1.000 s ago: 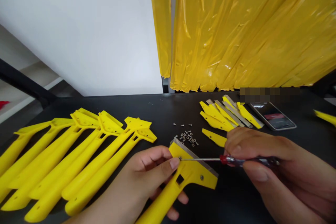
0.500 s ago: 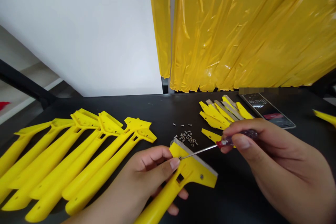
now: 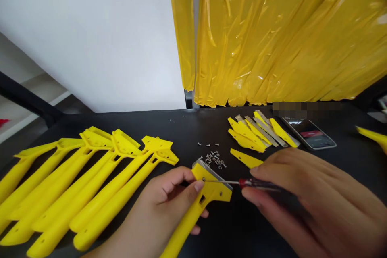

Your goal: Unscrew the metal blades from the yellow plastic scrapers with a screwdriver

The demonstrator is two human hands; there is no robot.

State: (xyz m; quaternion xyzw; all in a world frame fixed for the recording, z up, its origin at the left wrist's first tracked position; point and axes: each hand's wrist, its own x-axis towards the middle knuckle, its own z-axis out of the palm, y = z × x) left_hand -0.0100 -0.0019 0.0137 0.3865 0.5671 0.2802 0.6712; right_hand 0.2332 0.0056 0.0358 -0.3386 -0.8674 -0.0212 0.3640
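My left hand [image 3: 172, 201] is closed around the head of a yellow scraper [image 3: 190, 217], thumb on its face beside a small screw [image 3: 203, 179]. A metal blade [image 3: 211, 172] runs along the scraper's upper edge, and a second screw [image 3: 221, 194] sits at the other end of the head. My right hand [image 3: 314, 197] grips a screwdriver [image 3: 244, 183] by its dark red handle. The shaft points left, its tip at the screw by my left thumb. Loose screws and nuts [image 3: 215, 159] lie just behind the scraper head.
Several yellow scraper handles [image 3: 99, 185] lie side by side on the left of the black table [image 3: 151, 121]. Yellow plates and metal blades [image 3: 260, 131] are piled at the back right, near a phone [image 3: 311, 133]. Another yellow piece [image 3: 373, 135] lies at the right edge.
My right hand has rolled over and come lower, bringing the screwdriver nearly level. The scraper head has turned a little in my left hand, with the tip still at the same screw.
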